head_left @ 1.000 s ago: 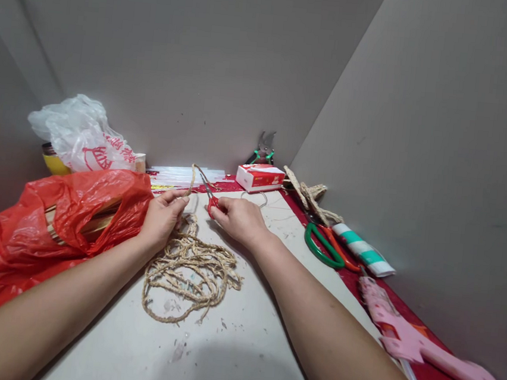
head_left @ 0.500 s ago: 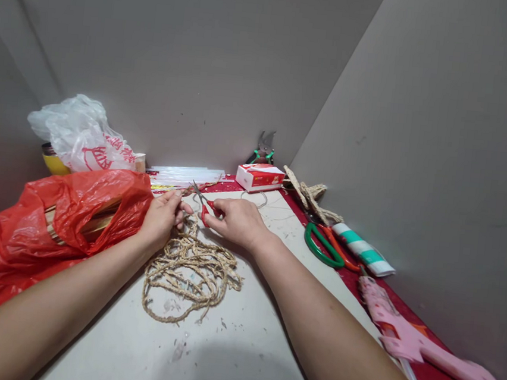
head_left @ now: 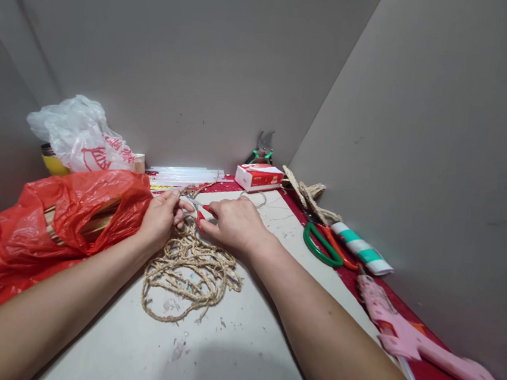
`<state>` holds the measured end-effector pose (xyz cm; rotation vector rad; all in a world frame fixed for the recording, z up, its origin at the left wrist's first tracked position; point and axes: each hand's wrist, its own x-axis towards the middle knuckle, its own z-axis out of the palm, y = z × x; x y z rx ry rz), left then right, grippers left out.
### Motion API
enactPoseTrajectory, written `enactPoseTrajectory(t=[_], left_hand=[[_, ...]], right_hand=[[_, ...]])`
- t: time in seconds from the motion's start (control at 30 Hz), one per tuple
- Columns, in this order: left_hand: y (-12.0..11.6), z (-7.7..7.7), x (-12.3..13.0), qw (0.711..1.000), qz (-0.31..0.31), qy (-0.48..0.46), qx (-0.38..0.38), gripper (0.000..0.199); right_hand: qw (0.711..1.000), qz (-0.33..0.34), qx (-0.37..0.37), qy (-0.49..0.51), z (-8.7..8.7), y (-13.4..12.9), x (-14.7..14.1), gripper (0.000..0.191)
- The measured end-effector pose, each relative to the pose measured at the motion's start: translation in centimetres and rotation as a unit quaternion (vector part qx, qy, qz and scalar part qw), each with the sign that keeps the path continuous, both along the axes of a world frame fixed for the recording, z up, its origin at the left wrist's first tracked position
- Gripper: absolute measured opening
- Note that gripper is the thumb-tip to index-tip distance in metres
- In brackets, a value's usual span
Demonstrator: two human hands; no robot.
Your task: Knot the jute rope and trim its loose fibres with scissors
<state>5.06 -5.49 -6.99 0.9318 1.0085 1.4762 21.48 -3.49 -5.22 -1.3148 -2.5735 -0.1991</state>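
My right hand (head_left: pixel 235 219) grips the red handles of small scissors (head_left: pixel 200 219), fingers and thumb in the loops. Their metal blades point left, toward the fingertips of my left hand (head_left: pixel 164 214). That hand is closed in a pinch on the end of a braided straw rope, close to the blades; thin brownish strands stick out beyond the fingers. Below both hands, the rest of the straw rope (head_left: pixel 192 268) lies in a loose tangled heap on the white board (head_left: pixel 201 364). My left fingers hide part of the held end.
To the left lies a red plastic bag (head_left: pixel 17 221) with flat strips inside, a white bag (head_left: pixel 80 131) behind it. Clear sticks (head_left: pixel 183 175), a red-white box (head_left: pixel 259 177) and pruning shears (head_left: pixel 264 146) stand at the back. Green-handled scissors (head_left: pixel 321 253) and a pink glue gun (head_left: pixel 426 347) lie right.
The scissors have swung down and left, bringing their blades to the strands at my left fingertips. My left hand has hardly moved and keeps its pinch.
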Motion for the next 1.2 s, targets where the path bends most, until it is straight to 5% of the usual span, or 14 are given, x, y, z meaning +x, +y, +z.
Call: enactPoseTrajectory(t=[1.2], left_hand=[[0.21, -0.24, -0.06, 0.999, 0.018, 0.001, 0.043, 0.023]], right_hand=[[0.993, 0.007, -0.070, 0.096, -0.24, 0.67, 0.45, 0.030]])
